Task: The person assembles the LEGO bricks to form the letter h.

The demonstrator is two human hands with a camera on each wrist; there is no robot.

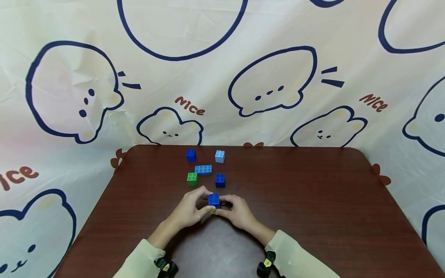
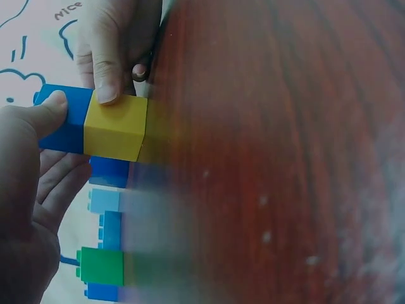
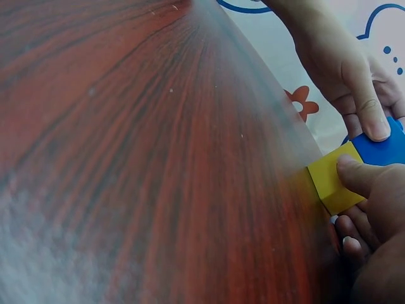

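A blue brick [image 1: 213,200] sits on top of a yellow brick [image 2: 115,132], the two stacked flush near the front of the table. My left hand [image 1: 187,209] pinches the blue brick, thumb on its near face in both wrist views. From the other side my right hand [image 1: 240,212] grips the yellow brick, its thumb [image 3: 355,174] pressed on the near face. Just beyond the hands stands a dark blue brick [image 1: 220,180]. The far sides of the stack are hidden, with some fingers behind them.
Behind the hands on the brown table [image 1: 295,193] lie a green brick [image 1: 192,179], a long light blue brick [image 1: 203,169], a blue brick [image 1: 191,155] and a small light blue brick [image 1: 219,156]. A patterned cloth [image 1: 215,77] hangs past the table's far edge.
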